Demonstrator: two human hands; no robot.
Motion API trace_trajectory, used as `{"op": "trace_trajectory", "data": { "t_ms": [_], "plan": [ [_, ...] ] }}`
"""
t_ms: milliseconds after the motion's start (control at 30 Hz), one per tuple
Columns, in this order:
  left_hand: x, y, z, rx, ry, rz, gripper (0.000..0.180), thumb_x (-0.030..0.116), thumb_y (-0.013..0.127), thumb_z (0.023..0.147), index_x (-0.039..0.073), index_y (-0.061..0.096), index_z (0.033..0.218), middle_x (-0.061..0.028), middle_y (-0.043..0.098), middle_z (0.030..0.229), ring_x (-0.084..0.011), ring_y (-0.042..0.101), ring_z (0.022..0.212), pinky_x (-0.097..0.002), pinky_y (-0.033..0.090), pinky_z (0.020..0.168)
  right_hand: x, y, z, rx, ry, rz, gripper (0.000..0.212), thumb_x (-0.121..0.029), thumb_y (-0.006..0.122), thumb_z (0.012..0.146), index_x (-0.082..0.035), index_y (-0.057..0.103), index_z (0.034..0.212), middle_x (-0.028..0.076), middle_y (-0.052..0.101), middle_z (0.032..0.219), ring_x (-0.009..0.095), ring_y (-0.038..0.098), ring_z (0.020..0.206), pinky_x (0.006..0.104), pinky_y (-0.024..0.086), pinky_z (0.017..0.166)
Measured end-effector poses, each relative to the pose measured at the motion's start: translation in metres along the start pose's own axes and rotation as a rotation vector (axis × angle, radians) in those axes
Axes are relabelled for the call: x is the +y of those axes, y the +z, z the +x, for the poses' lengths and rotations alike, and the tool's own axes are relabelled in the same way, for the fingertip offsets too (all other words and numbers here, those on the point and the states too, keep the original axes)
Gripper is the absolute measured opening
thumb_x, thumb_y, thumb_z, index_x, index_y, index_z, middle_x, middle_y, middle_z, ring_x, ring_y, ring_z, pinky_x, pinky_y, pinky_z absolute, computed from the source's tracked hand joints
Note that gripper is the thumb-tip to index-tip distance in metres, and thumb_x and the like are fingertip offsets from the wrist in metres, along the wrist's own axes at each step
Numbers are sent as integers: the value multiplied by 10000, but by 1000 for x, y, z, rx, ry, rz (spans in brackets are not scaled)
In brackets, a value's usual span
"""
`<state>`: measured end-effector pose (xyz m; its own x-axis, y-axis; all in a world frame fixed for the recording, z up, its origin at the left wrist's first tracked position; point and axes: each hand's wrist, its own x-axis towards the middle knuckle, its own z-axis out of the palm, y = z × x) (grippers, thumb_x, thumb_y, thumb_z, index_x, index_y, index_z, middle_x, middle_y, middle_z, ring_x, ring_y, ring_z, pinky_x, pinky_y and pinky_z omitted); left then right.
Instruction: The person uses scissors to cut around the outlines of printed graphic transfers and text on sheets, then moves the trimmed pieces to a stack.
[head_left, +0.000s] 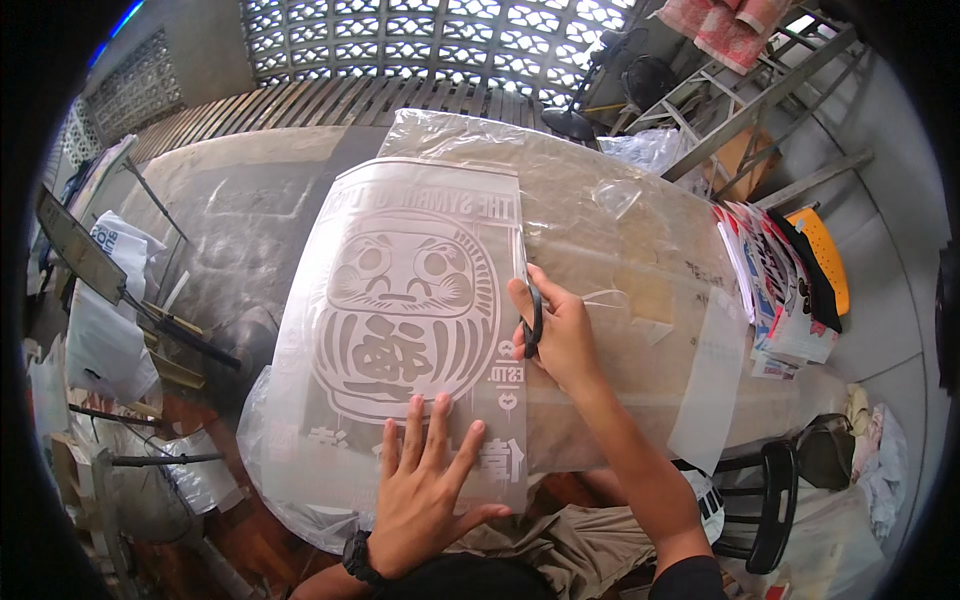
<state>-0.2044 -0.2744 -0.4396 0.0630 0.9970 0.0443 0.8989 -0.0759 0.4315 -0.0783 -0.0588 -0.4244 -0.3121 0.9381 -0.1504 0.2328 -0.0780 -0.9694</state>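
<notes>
A large translucent sheet (420,320) with a pale daruma doll design and lettering lies before me on the table. My left hand (425,470) rests flat on its lower part, fingers spread. Along the sheet's right edge, my right hand (555,325) grips a pair of scissors (533,310) by the dark handles. The blades point away from me along that edge; how far apart they are is hard to make out.
Clear plastic covers the table (630,250). Stacked printed sheets (770,280) sit at its right edge, beside a yellow piece (822,255). A ladder (760,95) and a fan (568,122) stand behind. At the near right is a black chair (775,505); racks (110,440) stand left.
</notes>
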Motion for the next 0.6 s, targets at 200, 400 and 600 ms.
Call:
{"op": "trace_trajectory", "data": {
  "t_ms": [200,400,600],
  "plan": [
    [1,-1,0,3,0,-6,935,716,686,767,150,494,1485,-272,218,1626,-493,131,1516,-621,105,1190,-2,-3,10,-22,2,9,811,-485,697,939,74,432,1463,41,585,566,110,594,455,260,470,445],
    [2,-4,1,8,6,-22,922,703,690,771,137,505,1475,-275,231,1620,-493,149,1511,-627,126,1184,1,-4,26,-19,-25,41,797,-492,696,939,35,437,1478,9,588,577,72,568,425,206,329,347],
    [0,-2,1,-2,2,-17,941,720,689,761,131,503,1471,-288,214,1620,-501,130,1512,-621,93,1194,-6,-3,42,3,-8,-17,850,-522,711,914,72,441,1458,36,573,571,111,582,442,262,481,434]
  ]
}}
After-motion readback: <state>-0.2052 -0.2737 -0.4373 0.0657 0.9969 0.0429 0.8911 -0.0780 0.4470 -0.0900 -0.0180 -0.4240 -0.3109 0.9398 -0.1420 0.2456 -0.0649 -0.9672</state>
